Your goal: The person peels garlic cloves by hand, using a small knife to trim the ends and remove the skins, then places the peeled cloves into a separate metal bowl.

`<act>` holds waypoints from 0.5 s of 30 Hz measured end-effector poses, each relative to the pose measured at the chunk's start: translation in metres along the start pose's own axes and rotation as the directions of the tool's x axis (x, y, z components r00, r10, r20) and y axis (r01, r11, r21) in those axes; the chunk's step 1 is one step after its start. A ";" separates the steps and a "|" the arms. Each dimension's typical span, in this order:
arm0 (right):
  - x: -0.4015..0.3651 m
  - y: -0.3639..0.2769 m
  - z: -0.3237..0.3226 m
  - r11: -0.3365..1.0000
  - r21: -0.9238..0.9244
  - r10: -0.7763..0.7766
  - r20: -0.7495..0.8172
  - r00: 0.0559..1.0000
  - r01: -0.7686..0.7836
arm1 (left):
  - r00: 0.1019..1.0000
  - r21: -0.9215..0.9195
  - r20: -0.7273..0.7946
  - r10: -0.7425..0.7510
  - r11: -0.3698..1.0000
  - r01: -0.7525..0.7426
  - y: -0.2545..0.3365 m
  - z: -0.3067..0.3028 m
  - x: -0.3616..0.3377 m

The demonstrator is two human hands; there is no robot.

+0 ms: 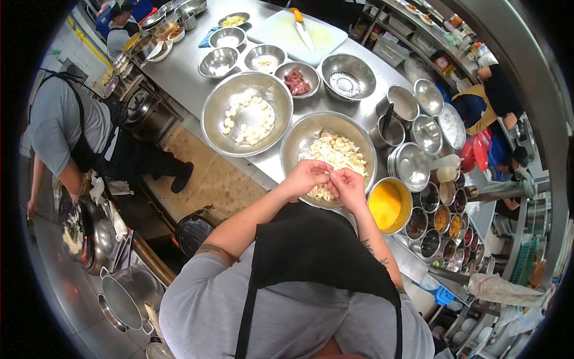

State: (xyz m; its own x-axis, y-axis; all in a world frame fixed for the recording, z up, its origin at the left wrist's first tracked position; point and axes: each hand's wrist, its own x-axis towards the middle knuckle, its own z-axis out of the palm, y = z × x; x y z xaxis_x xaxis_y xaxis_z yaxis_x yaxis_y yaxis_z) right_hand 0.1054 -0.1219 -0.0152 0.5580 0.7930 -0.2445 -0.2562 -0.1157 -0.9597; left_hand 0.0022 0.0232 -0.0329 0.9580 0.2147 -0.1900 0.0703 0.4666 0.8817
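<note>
A perforated metal bowl (289, 152) holds many pale pieces that look like garlic cloves (338, 151). Above its near part, my left hand (307, 178) and my right hand (348, 186) meet at the fingertips. Both are pinched together, on something too small to make out. To the left, a second perforated bowl (213, 113) has pale cloves spread over its bottom. A pot of yellow liquid (384, 204) stands just right of my right hand.
Small bowls, one with red meat (296, 82), line the far side. A knife (303, 33) lies on a white cutting board (330, 37). Stacked bowls (412, 167) and sauce containers fill the right. A person (72, 125) works at a wok on the left; others are at upper left and right.
</note>
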 end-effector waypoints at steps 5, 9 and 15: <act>0.002 0.000 0.004 0.999 -0.033 -0.008 -0.012 1.000 0.008 | 0.997 0.071 0.081 -0.003 0.997 -0.003 0.012 -0.006 -0.001; 0.000 -0.014 0.011 0.999 -0.004 -0.033 -0.004 0.999 0.033 | 0.993 0.075 0.071 -0.092 0.993 0.086 0.024 -0.010 -0.001; 0.002 -0.017 0.011 0.998 0.060 -0.029 0.011 1.000 0.028 | 0.990 0.137 0.109 -0.093 0.987 0.078 0.043 -0.007 -0.009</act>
State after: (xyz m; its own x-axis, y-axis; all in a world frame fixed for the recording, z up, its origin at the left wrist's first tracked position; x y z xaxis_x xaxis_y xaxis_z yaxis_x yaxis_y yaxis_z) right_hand 0.1020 -0.1111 0.0019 0.5562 0.8027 -0.2152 -0.2871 -0.0574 -0.9562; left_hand -0.0050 0.0470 0.0033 0.9719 0.0755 -0.2231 0.1822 0.3595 0.9152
